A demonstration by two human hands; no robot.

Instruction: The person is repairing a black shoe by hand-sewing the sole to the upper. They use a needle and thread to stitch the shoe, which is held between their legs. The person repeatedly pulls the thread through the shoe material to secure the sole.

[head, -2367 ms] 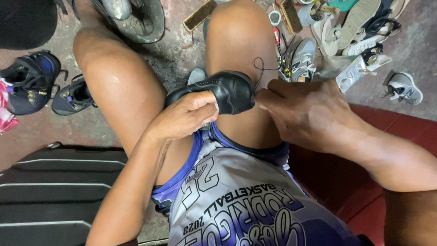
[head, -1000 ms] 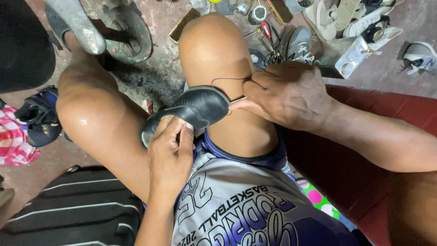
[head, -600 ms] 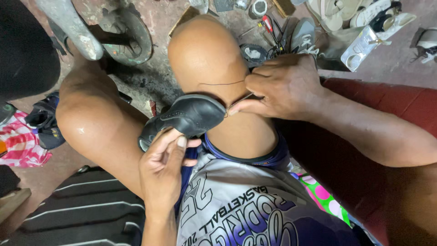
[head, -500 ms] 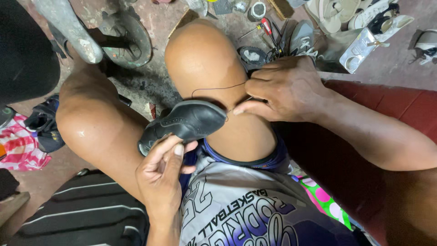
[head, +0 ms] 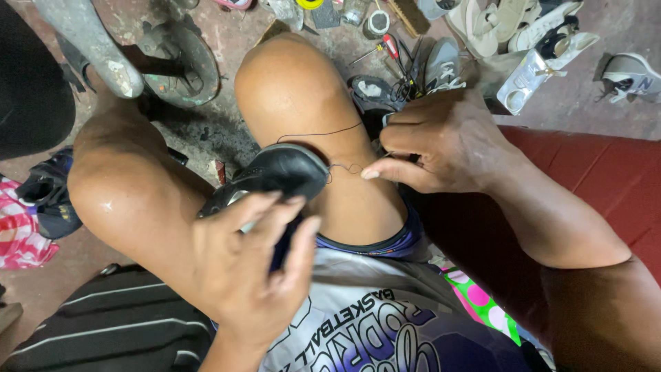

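A small black leather shoe point(head: 279, 176) rests between my bare knees, its toe toward my right knee. My left hand point(head: 251, 265) cups the shoe from below and behind, fingers spread along its side. My right hand point(head: 441, 141) pinches a thin dark thread point(head: 323, 132) that runs from the shoe's toe edge across my right knee and curls near my fingertips. Whether a needle is in those fingers I cannot tell.
A metal shoe last on a round stand point(head: 172, 62) sits on the floor ahead left. Tools, a red-handled screwdriver point(head: 390, 45), sandals and sneakers point(head: 630, 72) litter the far floor. A red bench point(head: 599, 172) is at my right, a black striped bag point(head: 103, 320) at lower left.
My left hand has slid back along the shoe toward my lap. The right hand pulled the thread out from the shoe's toe, and the view moved closer.
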